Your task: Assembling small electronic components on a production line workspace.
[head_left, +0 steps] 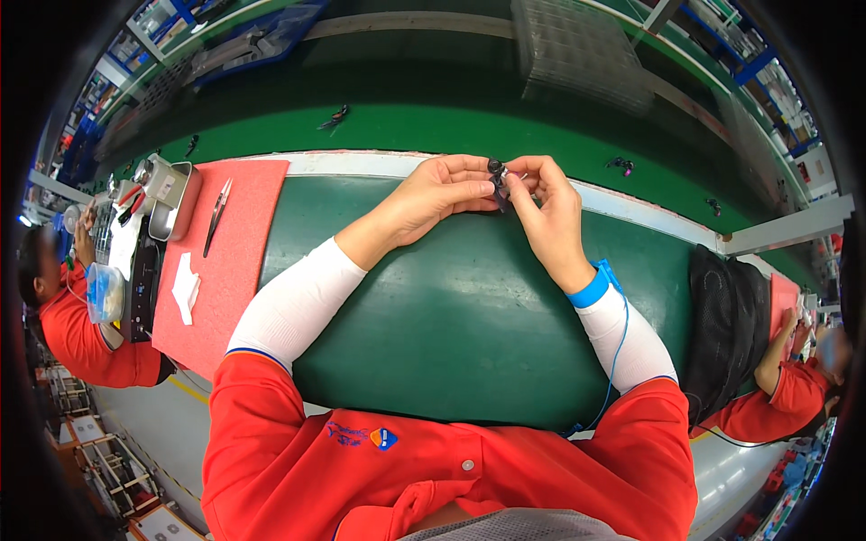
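A small black part with thin wires (497, 169) is held up between both hands, above the far edge of the green work mat (451, 316). My left hand (437, 197) pinches it from the left with thumb and fingers. From the right, my right hand (548, 212) grips it with thumb and forefinger; a blue wrist strap (595, 285) with a coiled cord circles that wrist. The part's exact kind is too small to make out, and the fingers cover some of it.
Left of the mat, a pink foam sheet (242, 234) carries tweezers (217, 216), a white paper scrap (186, 288) and a metal tray (177, 203). Small dark parts (335, 117) lie on the green belt (406, 131) beyond. A black bag (722, 334) stands right. Co-workers sit on both sides.
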Motion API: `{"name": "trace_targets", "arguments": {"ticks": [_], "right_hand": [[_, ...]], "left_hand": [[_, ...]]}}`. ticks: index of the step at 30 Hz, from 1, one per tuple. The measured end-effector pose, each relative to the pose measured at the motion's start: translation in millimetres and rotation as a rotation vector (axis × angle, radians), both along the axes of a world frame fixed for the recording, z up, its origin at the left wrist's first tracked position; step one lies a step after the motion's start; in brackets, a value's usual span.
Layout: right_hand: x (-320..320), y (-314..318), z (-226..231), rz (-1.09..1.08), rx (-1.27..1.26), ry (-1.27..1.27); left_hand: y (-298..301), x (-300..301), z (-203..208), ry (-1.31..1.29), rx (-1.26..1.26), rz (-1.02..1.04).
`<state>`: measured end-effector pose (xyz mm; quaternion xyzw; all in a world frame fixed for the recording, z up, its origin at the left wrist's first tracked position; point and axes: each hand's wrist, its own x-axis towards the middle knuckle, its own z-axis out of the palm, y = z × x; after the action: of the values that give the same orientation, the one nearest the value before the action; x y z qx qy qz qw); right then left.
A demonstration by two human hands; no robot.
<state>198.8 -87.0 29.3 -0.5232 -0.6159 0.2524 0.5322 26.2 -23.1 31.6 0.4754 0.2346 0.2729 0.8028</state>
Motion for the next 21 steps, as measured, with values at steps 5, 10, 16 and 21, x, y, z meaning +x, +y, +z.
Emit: {"name": "trace_targets", "arguments": {"ticks": [5, 10, 16, 21], "right_hand": [[-3.2, -0.9, 1.5, -0.011, -0.005, 0.017], [2.1, -3.6, 11.8, -0.058, -0.016, -0.209], [6.3, -0.8, 7.4, 0.015, -0.177, -0.089], [3.9, -0.3, 11.8, 0.176, -0.443, 0.449]], "left_hand": [[-3.3, -0.1, -4.2, 0.000, 0.036, 0.035], [-4.9, 1.5, -5.3, 0.029, 0.123, 0.080], [-3.3, 1.8, -6.5, 0.077, 0.217, 0.107], [-2.2, 1.5, -9.9, 0.076, 0.288, 0.143]]}}
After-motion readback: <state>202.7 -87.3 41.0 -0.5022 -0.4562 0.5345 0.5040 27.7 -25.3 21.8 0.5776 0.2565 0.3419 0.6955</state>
